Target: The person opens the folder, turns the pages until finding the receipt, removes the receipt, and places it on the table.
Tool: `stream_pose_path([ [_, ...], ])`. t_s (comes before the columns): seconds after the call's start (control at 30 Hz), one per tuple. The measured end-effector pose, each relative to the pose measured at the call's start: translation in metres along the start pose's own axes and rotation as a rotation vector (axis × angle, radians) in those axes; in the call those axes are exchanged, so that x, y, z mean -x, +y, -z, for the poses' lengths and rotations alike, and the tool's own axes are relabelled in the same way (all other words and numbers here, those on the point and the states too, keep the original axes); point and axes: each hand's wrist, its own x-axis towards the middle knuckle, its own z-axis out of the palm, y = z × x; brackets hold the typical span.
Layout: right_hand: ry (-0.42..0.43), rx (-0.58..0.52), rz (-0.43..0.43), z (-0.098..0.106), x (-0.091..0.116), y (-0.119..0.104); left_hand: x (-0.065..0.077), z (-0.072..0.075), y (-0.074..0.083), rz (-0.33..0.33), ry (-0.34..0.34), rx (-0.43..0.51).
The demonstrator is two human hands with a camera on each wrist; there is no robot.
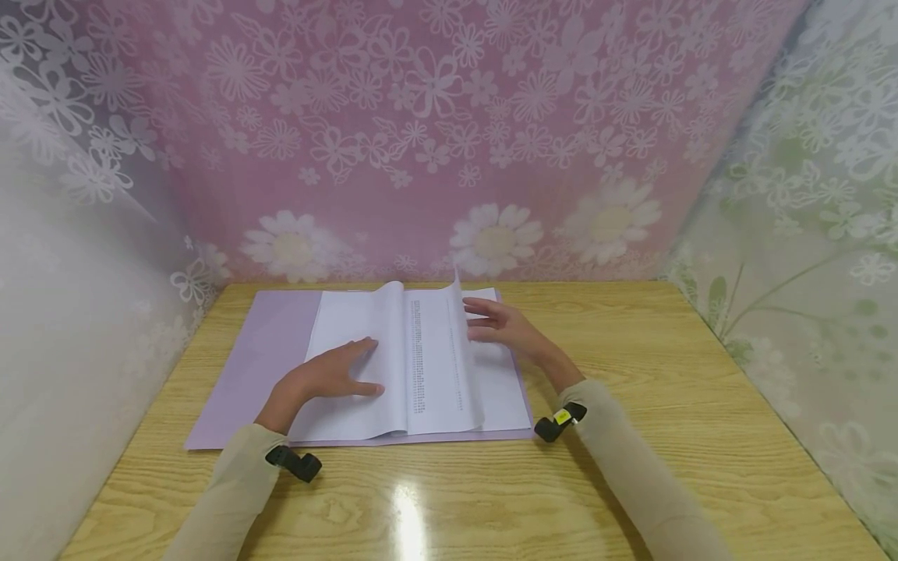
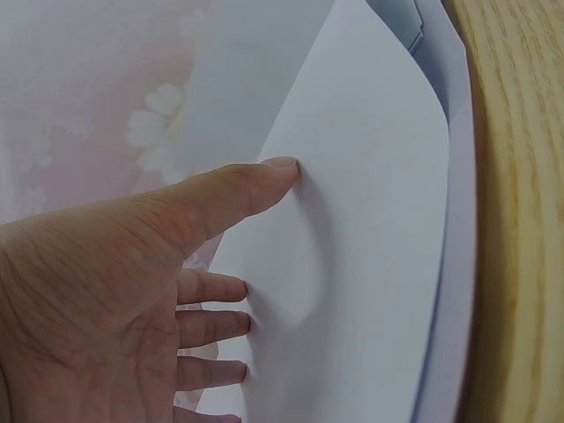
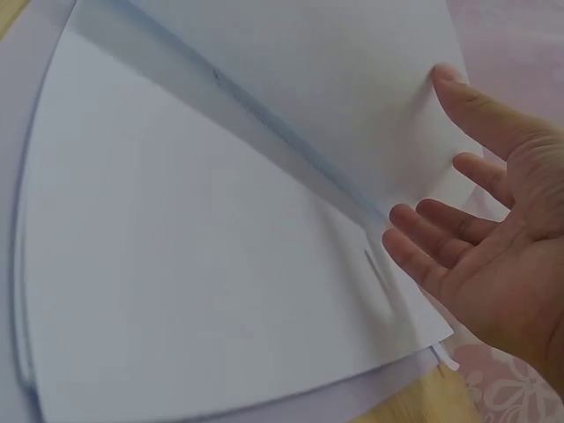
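A lilac folder [image 1: 273, 343] lies spread on the table, holding a stack of white sheets. My left hand [image 1: 330, 378] rests on the blank sheet [image 1: 351, 421] on the left side, thumb and fingers spread. In the left wrist view the left thumb [image 2: 247, 189] presses its tip against this paper. A printed sheet [image 1: 438, 366] in the middle stands curled up along its right edge. My right hand [image 1: 508, 327] is at that raised edge, fingers extended. In the right wrist view the fingertips touch the lifted sheet [image 3: 344, 79], above a blank sheet [image 3: 194, 238].
The wooden table [image 1: 449, 499] extends in front of the folder and to its right. A pink flowered cloth [image 1: 421, 156] hangs behind it, with pale flowered cloths at both sides. Black cameras are strapped to both wrists.
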Motion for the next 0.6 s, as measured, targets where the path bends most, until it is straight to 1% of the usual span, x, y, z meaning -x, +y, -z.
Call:
stream_pose_path([
  [0.13, -0.019, 0.015, 0.01, -0.005, -0.005, -0.001, 0.001, 0.001, 0.0, -0.001, 0.008, 0.004],
  [0.3, -0.043, -0.028, 0.02, -0.013, -0.011, -0.002, 0.002, 0.002, 0.002, 0.011, 0.004, 0.002],
  [0.4, -0.045, -0.038, 0.016, -0.018, -0.012, -0.003, 0.003, 0.002, 0.003, 0.013, 0.0, -0.002],
  [0.6, -0.029, -0.013, 0.016, -0.025, -0.014, -0.005, 0.002, 0.003, 0.001, 0.005, 0.01, -0.006],
])
